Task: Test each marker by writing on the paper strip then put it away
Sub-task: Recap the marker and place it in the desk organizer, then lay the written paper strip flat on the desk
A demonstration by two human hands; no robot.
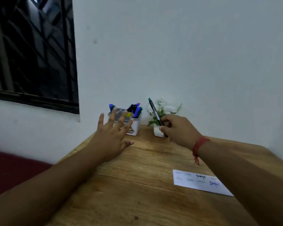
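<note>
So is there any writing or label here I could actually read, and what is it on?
Nothing reads clearly.
Paper strip: black and blue scribbles, too blurred.
Marker in the right hand: white print, too small.
Marker holder: front label, hidden behind the left hand.

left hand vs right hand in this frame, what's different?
The left hand is open with fingers spread and holds nothing; the right hand grips a black marker. The left hand sits in front of the organizer; the right hand sits in front of the small plant pot. Both are raised above the wooden table.
</note>
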